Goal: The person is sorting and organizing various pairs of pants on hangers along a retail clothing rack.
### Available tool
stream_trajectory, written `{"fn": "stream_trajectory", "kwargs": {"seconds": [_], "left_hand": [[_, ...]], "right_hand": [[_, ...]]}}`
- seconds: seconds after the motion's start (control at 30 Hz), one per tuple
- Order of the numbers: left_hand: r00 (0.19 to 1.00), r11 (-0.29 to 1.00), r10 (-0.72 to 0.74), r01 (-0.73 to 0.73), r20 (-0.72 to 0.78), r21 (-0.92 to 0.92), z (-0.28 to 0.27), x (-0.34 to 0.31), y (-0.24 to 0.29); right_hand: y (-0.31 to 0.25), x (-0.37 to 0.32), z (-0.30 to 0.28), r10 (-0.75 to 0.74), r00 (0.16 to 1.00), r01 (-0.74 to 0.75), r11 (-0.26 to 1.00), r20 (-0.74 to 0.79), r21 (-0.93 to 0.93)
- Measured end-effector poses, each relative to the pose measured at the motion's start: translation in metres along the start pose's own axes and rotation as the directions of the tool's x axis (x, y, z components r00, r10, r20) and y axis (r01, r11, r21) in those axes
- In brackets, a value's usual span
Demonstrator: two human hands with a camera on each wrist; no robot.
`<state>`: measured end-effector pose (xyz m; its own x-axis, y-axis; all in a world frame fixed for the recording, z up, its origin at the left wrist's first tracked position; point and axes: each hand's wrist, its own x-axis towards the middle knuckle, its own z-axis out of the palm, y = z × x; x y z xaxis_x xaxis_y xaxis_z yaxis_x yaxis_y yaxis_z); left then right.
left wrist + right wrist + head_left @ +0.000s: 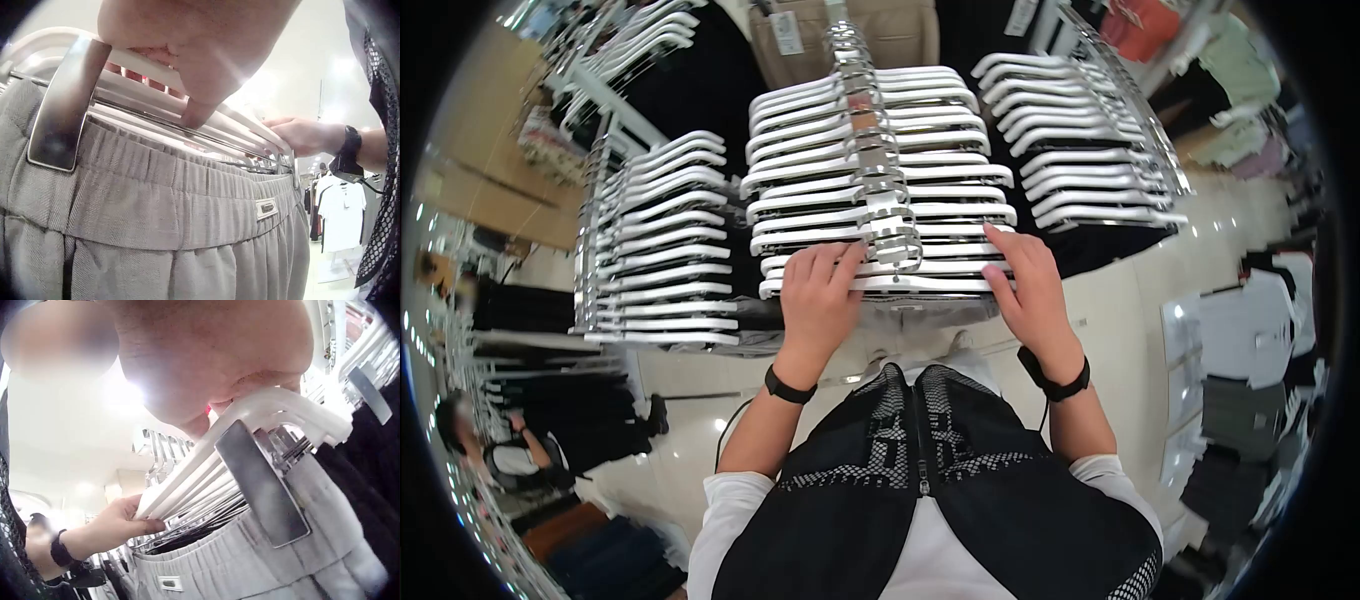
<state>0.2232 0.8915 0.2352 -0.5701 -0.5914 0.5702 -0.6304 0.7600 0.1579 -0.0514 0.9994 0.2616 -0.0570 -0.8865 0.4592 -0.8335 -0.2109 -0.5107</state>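
Both hands are at the near end of a row of white clip hangers (pixel 880 180) on a central rail. My left hand (pixel 820 290) grips the front hangers left of the hooks, thumb (pixel 199 114) on the near side and fingers over the top. My right hand (pixel 1032 290) holds the same front hangers near their right end, its fingers curled over the shoulder of the hanger (pixel 275 403). Grey trousers (pixel 156 200) with a gathered waistband hang from the nearest hanger by metal clips (pixel 69 106). The right fingertips are partly hidden in the right wrist view.
More white hangers line a left rail (pixel 585 250) and a right rail (pixel 1140 100), with dark garments below. Beige trousers (pixel 890 45) hang at the back. A shirt display (pixel 1240 335) stands to the right. Another person (pixel 510 450) is at the far left.
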Motion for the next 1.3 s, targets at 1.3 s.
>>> {"fn": "stream_trajectory", "kwargs": {"seconds": [1.3], "left_hand": [[0.953, 0.935, -0.212, 0.263, -0.218, 0.237, 0.011, -0.016, 0.059]], "right_hand": [[0.055, 0.01, -0.077, -0.029, 0.994, 0.022, 0.997, 0.106, 0.069]]}}
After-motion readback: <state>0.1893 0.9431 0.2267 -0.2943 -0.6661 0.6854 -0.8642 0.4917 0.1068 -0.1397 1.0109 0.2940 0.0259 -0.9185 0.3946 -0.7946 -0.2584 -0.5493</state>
